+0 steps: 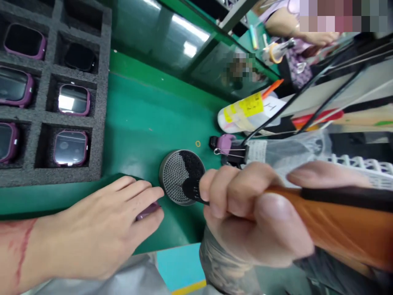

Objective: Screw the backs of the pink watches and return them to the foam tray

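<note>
My right hand (245, 209) is wrapped around an orange and black electric screwdriver (344, 221), seen end to end from close up and partly blurred. Its black nose (193, 188) with white marks points down at a round metal dish (173, 180). The dish has a dotted grey surface, and a dark patch of what looks like tiny screws (193, 164) covers its upper right part. Whether the tip touches the dish is hidden. Left of the dish, my left hand (107, 225) is closed around a small purple watch case (149, 211), mostly covered by the fingers.
A grey foam tray (104, 82) at the left holds several purple watch cases (73, 100). On the green mat (138, 135) lie a yellow ring (198, 144) and a white bottle (225, 119). Cables, a plastic bag (291, 147) and a spiral notebook (365, 164) crowd the right. A person's arm (285, 24) shows beyond.
</note>
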Tool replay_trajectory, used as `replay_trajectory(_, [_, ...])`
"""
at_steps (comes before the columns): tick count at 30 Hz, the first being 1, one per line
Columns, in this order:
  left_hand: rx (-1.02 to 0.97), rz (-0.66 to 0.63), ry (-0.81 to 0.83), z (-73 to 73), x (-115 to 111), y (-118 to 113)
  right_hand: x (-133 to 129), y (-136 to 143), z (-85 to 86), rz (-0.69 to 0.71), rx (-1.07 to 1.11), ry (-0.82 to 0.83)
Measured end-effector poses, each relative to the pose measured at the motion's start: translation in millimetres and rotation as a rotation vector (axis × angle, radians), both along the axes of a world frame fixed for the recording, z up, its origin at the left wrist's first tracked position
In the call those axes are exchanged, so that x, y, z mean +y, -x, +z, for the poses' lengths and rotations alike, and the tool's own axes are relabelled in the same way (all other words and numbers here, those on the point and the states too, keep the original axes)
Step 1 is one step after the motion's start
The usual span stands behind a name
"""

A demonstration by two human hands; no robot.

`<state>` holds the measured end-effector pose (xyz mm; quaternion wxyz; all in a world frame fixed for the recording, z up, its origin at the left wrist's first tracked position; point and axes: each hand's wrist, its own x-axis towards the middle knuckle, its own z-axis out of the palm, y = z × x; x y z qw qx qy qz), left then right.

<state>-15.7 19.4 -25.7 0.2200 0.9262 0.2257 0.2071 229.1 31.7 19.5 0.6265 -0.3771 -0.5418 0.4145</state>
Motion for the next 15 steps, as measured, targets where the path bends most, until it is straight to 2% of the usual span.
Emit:
replay_trajectory(5, [-0.001,0.043,-0.015,-6.9,-3.1,-0.6,0.4,6.0,-9.1,-0.045,0.033,-0.043])
replay_trajectory(8, [0.009,0.021,-0.062,-10.2,-4.1,0.5,0.7,3.9,-9.1,0.005,-0.01,-0.019])
replay_trajectory(11, [-0.006,0.017,-0.072,-8.8,-2.7,1.1,0.4,3.6,-8.6,0.058,-0.051,0.009])
replay_trajectory(15, [-0.04,0.045,-0.038,-3.9,0.9,0.6,0.1,7.3,-5.5,0.017,-0.048,-0.029])
